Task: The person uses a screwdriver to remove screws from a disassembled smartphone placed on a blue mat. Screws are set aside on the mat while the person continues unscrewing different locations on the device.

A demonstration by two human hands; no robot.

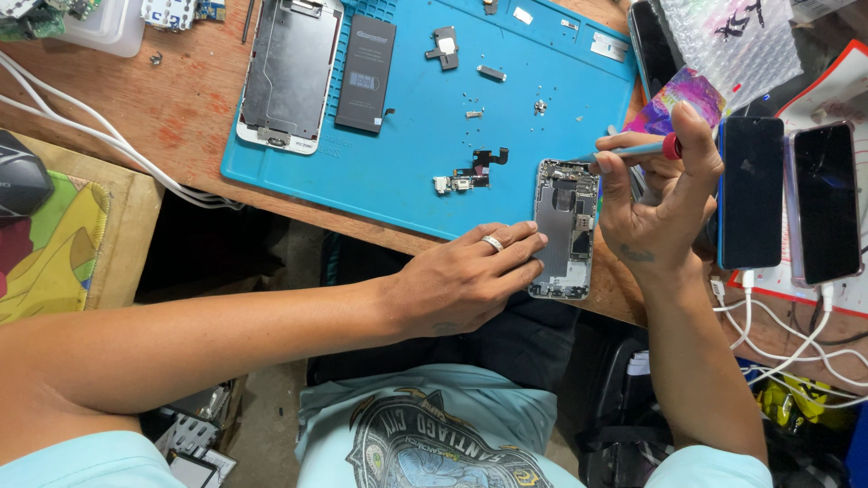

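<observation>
Place: a phone repair workbench in a small workshop
Signs, upper centre: blue silicone work mat strewn with tiny screws; detached white-framed phone screen; flat black battery
Signs, right: two dark-screened phones on white cables

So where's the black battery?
In the head view, the black battery lies at the upper left of the blue mat, right beside the detached screen panel, far from both hands.

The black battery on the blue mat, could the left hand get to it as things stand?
Probably yes. The left hand only steadies the opened phone, holding nothing, and the stretch of blue mat between it and the black battery carries only small loose parts.
</observation>
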